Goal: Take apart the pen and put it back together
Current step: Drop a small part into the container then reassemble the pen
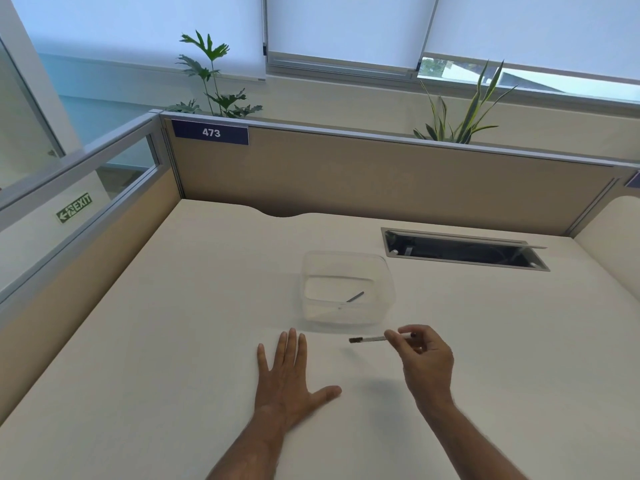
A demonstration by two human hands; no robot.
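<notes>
My right hand (424, 358) pinches a slim clear-barrelled pen (372, 339) near its back end and holds it level just above the desk, its dark tip pointing left. My left hand (289, 379) lies flat on the desk with fingers spread, holding nothing, a short way left of the pen's tip. Behind both hands stands a clear plastic box (386, 271). Inside it lies a thin dark pen part (355, 297), slanted.
The cream desk (173, 341) is walled by beige partitions at the back and left. An open cable hatch (464, 249) is sunk into the desk at the back right. Plants stand behind the partition.
</notes>
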